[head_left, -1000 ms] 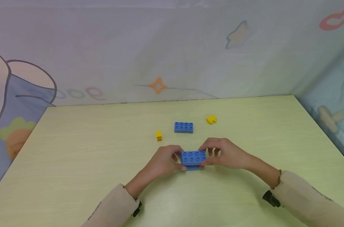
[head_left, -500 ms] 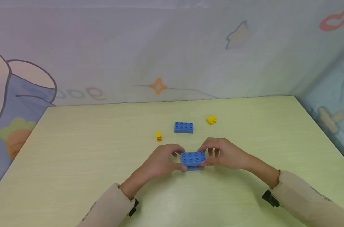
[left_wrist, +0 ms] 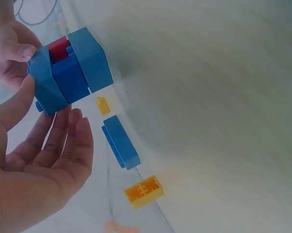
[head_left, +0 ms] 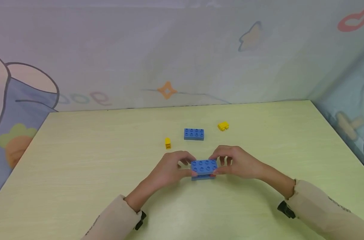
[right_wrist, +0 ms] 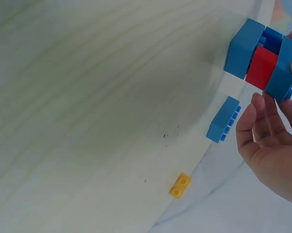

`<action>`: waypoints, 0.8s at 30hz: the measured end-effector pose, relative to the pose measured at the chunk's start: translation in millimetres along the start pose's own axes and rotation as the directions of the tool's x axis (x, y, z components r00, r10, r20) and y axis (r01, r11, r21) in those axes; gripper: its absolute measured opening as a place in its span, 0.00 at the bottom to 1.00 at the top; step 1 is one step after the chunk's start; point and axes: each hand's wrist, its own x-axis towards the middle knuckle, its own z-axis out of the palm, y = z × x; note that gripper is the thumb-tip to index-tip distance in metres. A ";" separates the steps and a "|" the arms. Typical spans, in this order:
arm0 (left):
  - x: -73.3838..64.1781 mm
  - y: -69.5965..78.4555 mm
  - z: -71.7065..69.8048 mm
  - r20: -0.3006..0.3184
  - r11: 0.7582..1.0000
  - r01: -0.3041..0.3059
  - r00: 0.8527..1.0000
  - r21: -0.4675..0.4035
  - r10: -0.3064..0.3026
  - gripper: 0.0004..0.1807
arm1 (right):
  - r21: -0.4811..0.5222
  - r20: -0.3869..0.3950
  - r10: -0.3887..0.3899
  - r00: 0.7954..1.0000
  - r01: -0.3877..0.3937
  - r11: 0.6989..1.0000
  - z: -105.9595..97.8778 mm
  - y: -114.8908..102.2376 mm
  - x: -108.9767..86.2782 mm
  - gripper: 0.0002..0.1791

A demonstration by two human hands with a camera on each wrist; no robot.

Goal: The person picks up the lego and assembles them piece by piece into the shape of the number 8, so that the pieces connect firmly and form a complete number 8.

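Note:
A small stack of building bricks stands between both hands in the head view. Its top is a long blue brick [head_left: 204, 167] with two rows of studs, and another long blue brick [head_left: 203, 178] forms the bottom. Sandwiched between them are a darker blue brick [left_wrist: 71, 80] and a red brick [right_wrist: 261, 68], side by side. The left hand [head_left: 171, 168] pinches the top brick's left end, thumb in front and fingers behind. At the right end, the right hand [head_left: 239, 163] grips the same brick the same way.
Beyond the stack lies a loose blue brick [head_left: 194, 134] on the pale wooden table [head_left: 88, 160]. Small yellow bricks rest to its left, one yellow brick [head_left: 168, 143], and to its right, another yellow brick [head_left: 223, 126]. A printed cloth [head_left: 124, 50] hangs behind the table's far edge.
The left thumb has shifted up from near the lower brick to the top brick's front corner, and the left forearm has moved slightly left. The right hand has barely moved.

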 end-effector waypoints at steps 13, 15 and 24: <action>-0.9 -0.2 -0.1 0.004 0.999 0.017 1.000 -0.038 -0.017 0.15 | -0.052 -0.021 -0.038 0.999 0.037 0.998 3.4 0.5 0.4 0.14; -1.2 -0.2 0.0 0.006 0.999 0.019 1.000 -0.043 -0.018 0.15 | -0.042 -0.021 -0.030 0.999 0.029 0.999 3.3 0.8 0.1 0.15; -1.6 0.2 0.4 0.010 0.999 0.021 1.000 -0.041 -0.021 0.15 | 0.001 -0.023 -0.014 1.000 0.014 1.000 4.5 3.7 -1.8 0.15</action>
